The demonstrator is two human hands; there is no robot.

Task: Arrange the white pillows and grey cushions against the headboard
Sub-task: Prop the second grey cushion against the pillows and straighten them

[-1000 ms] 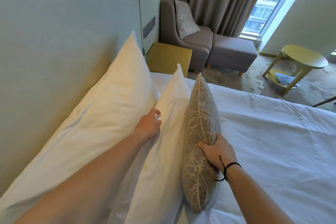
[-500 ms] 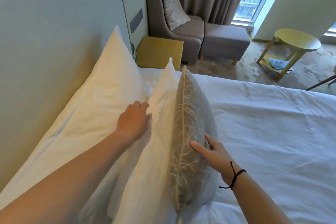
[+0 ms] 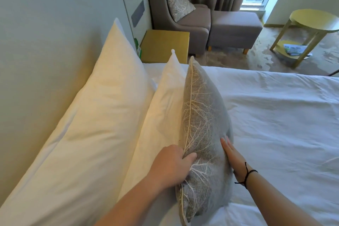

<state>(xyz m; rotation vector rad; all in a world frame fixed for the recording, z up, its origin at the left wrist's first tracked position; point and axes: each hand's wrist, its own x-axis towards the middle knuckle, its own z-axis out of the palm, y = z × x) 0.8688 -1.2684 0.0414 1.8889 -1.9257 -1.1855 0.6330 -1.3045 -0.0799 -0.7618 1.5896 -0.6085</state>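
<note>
**Grey cushion held upright in front of two white pillows**

Left hand [image 3: 171, 166] pinched on the piped top edge of the grey cushion [image 3: 203, 121], thumb on its face. Right hand [image 3: 232, 158] laid flat, fingers straight, against the cushion's front. Propped on edge on the bed [image 3: 275, 115] against the smaller white pillow [image 3: 161, 113]; larger white pillow [image 3: 95, 124] leaned on the headboard [image 3: 45, 33].

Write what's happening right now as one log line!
step: setting grey cushion upright | left hand: gripping edge | right hand: flat on face | behind: white pillow
</note>
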